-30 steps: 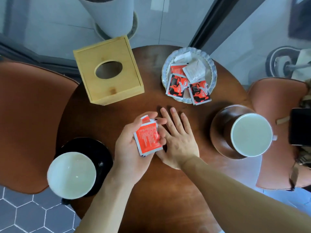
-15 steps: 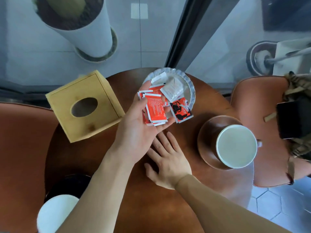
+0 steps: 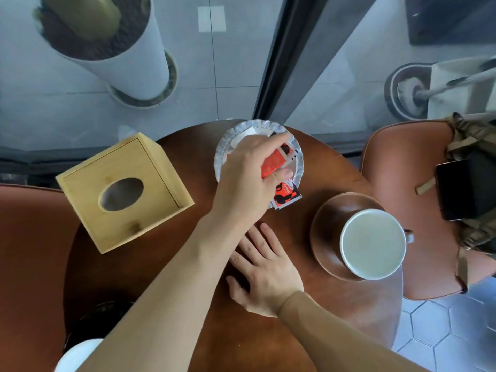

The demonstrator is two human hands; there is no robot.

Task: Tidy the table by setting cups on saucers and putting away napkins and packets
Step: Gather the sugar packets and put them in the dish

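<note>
Over scalloped dish (image 3: 219, 159), left hand (image 3: 248, 175) gripping red packets (image 3: 272, 163), tilted diagonally

The round wooden worktop (image 3: 166, 267) carries a wooden tissue box (image 3: 124, 191) left of the fingers (image 3: 284, 173), a scalloped dish (image 3: 299, 162) beneath them, and a brown saucer (image 3: 326, 232) to their right.

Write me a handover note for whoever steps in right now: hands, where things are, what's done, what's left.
Left hand: over the scalloped white dish, gripping a stack of red packets, not yet released.
Right hand: flat on the round brown wooden table, holding nothing.
Dish already holds packets; one red-and-black packet hangs over its near rim.
White cup sits on the brown saucer. A second white cup shows at the bottom edge; its saucer is mostly hidden.
Light wooden tissue box stands at the left.
Left: drop the stack in the dish, tuck in the overhanging packet.
</note>
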